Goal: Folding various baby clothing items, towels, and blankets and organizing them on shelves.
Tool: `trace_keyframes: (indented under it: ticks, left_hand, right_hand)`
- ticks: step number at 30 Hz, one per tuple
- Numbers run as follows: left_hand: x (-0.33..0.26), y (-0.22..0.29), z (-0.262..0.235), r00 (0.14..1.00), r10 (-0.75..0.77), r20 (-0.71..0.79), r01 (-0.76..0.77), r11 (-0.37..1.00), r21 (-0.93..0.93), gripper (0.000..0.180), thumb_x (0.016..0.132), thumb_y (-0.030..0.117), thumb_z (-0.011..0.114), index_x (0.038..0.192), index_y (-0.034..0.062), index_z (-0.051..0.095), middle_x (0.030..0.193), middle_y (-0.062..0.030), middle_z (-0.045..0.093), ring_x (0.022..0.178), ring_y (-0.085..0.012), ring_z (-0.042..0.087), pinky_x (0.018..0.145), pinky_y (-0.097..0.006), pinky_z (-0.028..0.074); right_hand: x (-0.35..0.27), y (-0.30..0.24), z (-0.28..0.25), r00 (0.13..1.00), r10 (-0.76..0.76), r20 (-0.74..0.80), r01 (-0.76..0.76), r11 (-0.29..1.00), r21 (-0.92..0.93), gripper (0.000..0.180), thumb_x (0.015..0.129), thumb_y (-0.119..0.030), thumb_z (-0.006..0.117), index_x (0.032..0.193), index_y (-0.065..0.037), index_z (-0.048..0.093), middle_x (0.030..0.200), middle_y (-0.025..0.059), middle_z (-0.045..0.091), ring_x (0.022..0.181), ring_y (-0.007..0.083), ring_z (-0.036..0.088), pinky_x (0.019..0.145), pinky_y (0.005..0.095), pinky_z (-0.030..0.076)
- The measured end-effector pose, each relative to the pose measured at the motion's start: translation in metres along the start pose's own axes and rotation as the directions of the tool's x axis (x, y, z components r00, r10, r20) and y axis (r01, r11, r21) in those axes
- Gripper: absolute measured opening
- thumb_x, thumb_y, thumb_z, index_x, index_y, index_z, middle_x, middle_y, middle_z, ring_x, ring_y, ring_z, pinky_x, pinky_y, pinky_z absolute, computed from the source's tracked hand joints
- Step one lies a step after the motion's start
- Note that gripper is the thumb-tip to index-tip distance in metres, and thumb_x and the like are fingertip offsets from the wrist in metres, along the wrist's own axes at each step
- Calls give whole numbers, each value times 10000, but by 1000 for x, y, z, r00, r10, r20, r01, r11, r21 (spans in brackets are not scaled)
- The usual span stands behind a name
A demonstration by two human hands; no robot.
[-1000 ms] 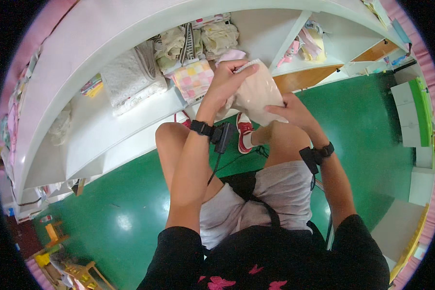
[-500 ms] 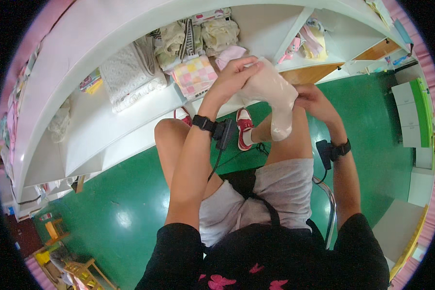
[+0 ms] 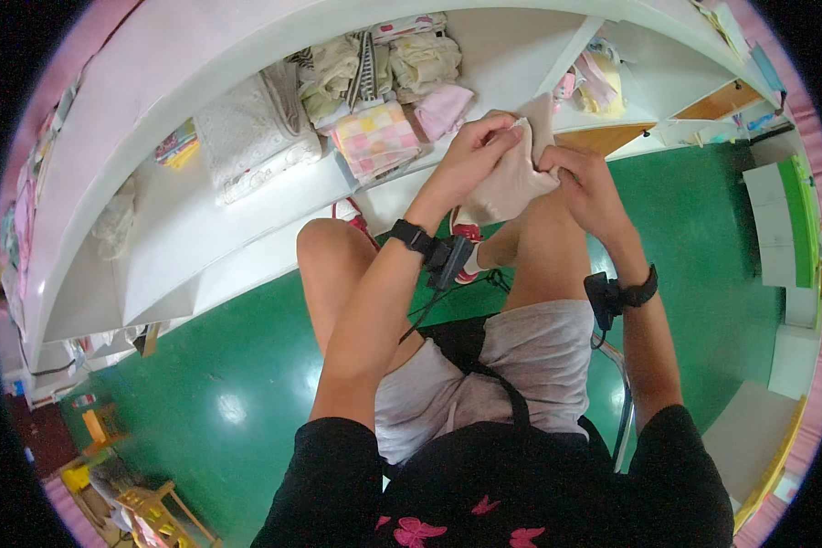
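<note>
A small pale pink cloth garment [image 3: 502,194], shaped like a sock or a footed leg, is bunched above my right knee. Part of it stands up behind my fingers, and part hangs down between the hands. My left hand [image 3: 479,151] pinches its upper edge between thumb and fingers. Close beside it, my right hand [image 3: 584,185] is closed on the garment's right side, fingers curled inward. Folds hide just how the cloth is gathered there. A black strap with a small device is around each wrist.
In front of me, a white shelf [image 3: 178,237] holds a folded grey-white blanket [image 3: 251,137], a pink-yellow checked cloth [image 3: 377,143], a folded pink cloth [image 3: 443,110] and other baby clothes [image 3: 425,64]. A small wooden chair [image 3: 160,511] stands on the green floor [image 3: 247,365] at lower left.
The garment, earlier stretched out with its foot end hanging down, is now bunched and turned, with one part pointing up. My hands have drawn closer together, the left moving right.
</note>
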State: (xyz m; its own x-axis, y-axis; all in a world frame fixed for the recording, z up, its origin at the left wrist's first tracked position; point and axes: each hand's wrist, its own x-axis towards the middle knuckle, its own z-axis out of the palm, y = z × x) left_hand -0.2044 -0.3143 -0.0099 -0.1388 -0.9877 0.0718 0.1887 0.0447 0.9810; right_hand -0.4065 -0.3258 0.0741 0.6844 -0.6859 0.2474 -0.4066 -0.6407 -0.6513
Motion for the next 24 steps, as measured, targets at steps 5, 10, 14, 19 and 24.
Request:
trace_keyframes:
  ticks: [5,10,14,19,24]
  left_hand:
    - [3,2,5,982,189,-11,-188,970,-152,207,1024,198,623,1079,13,697,1031,52,633,1029,-82,537,962,-258,414]
    - [1,0,-1,993,105,49,-101,992,-70,220,1020,217,637,1035,7,701,973,67,613,965,-72,521,896,-237,407]
    - [1,1,-4,993,69,-94,-75,995,-67,239,1025,241,641,1020,10,699,877,75,574,852,-36,487,756,-205,395]
    - [2,4,-1,976,119,-185,-103,991,90,240,1029,241,642,1022,8,698,833,92,540,758,-20,447,633,-203,360]
    - [10,-10,-6,937,269,-222,-228,954,193,228,1021,224,655,1032,0,699,828,96,532,735,-21,442,608,-209,351]
  right_hand:
    - [-6,14,-5,998,-61,-10,62,995,80,121,768,103,499,864,51,551,856,186,585,912,327,612,827,375,479]
    - [-6,35,-13,995,18,95,-32,988,148,125,767,88,492,880,56,537,863,172,577,909,299,593,833,343,461]
    - [-11,32,-7,995,91,30,-93,992,89,116,854,28,540,938,68,609,850,130,593,872,252,575,808,325,448]
    - [-11,11,-3,989,-38,-141,58,989,138,174,942,-95,641,1014,62,666,773,94,599,780,187,548,727,310,437]
    - [-4,12,7,994,102,-49,-106,989,-105,368,897,-259,775,1047,69,702,811,163,658,674,235,593,658,334,499]
